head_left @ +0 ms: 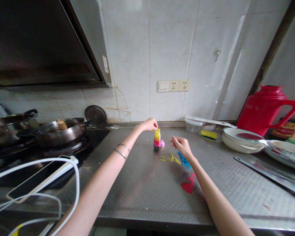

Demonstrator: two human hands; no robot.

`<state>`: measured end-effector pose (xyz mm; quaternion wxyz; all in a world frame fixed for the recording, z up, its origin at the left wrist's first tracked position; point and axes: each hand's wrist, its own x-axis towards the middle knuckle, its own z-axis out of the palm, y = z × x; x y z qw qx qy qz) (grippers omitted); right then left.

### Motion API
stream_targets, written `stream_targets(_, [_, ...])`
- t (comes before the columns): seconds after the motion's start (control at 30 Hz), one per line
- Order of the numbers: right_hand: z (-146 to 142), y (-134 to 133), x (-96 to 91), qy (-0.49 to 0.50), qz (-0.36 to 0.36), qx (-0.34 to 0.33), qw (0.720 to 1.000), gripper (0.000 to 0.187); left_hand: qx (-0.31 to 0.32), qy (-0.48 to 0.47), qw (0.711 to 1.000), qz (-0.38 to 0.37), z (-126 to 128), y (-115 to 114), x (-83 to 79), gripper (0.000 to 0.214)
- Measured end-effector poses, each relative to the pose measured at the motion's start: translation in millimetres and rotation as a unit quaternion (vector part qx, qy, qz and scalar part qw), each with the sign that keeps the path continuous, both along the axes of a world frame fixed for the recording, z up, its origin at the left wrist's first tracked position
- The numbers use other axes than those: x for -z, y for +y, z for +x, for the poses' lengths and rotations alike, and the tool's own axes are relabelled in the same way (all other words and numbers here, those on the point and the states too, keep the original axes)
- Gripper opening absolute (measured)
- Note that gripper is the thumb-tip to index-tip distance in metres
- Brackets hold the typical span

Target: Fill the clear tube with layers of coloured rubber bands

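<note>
A small clear bottle [157, 140] stands upright on the metal counter, filled with yellow, pink and dark layers. My left hand [148, 125] is over its mouth, fingertips pinched together; a bit of yellow shows beside them, but what they hold is hidden. Touching or close to the bottle's right side is a small pink piece [162, 143]. My right hand [182, 146] hovers to the right with fingers curled and closed, their contents too small to make out. Below it lie yellow loop-like pieces [173, 159], a blue heap [185, 161] and a red patch [188, 184].
At left, a pan [60, 132] and a pot sit on the black stove, with a phone-like device [41, 178] and white cable in front. Right, a red thermos [263, 109], stacked bowls [242, 144], a yellow sponge [208, 134] and a cleaver-like blade [267, 173] line the counter.
</note>
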<state>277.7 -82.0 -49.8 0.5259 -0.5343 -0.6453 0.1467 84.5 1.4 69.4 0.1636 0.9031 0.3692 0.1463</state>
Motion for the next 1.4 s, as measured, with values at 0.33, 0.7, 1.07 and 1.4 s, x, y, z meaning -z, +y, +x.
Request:
stream_targets(0.33, [0.5, 0.7, 1.3, 0.0, 0.001, -0.001, 1.0, 0.056, 0.003, 0.028, 1.0, 0.007, 5.6, 3.3, 1.6, 0.016])
stream_targets(0.7, [0.7, 2.4, 2.3, 0.002, -0.008, -0.003, 1.0, 0.055, 0.013, -0.013, 1.0, -0.01, 2.8, 9.2, 8.8, 0.019])
stream_targets(1.07, [0.1, 4.3, 3.4, -0.012, -0.012, 0.0, 1.0, 0.055, 0.012, -0.032, 0.999, 0.005, 3.9, 18.2, 17.1, 0.013])
stream_targets(1.4, [-0.9, 5.6, 5.3, -0.027, -0.017, 0.008, 0.999, 0.055, -0.044, -0.241, 0.967, 0.074, -0.9, 14.9, 36.4, 0.043])
